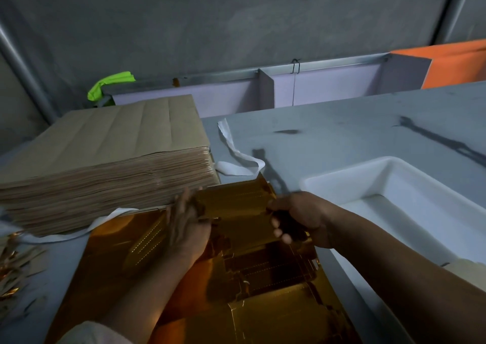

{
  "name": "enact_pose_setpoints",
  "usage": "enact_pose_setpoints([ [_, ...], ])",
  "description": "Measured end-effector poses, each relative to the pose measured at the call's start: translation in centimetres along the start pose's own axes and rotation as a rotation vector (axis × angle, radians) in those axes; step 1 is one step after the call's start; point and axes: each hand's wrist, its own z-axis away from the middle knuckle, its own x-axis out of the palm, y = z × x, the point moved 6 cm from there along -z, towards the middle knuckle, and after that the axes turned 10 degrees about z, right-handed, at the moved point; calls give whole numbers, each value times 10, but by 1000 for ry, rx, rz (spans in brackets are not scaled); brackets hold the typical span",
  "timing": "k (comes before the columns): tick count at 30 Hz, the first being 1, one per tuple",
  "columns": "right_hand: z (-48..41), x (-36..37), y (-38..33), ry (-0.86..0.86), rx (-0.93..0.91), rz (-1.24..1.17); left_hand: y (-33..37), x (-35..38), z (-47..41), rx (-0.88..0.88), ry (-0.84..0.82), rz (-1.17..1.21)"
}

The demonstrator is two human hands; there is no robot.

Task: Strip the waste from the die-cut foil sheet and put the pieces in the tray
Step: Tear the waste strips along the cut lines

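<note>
The gold foil sheet (265, 307) lies on the table (342, 133), at 6 o'clock. The right hand (302, 220) grips with curled fingers a foil piece (236, 204) lifted above the sheet. The left hand (188, 225) is blurred at the piece's 9 o'clock edge; if it grips, I cannot tell. The white tray (410, 212) is at 3 o'clock, a brown stack (105, 154) at 10 o'clock.

Grey concrete wall (236, 15) behind a grey bench (342, 123); metal rail (328, 63) along its far edge, orange panel (460, 62) at the far right corner
</note>
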Motion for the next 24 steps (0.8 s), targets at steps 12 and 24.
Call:
enact_pose_setpoints([
  [12,-2,3,2,-26,-26,61,-3,-15,16,-496,-2,1051],
  [24,-6,0,2,52,-62,71,-9,-27,34,-424,-13,947],
])
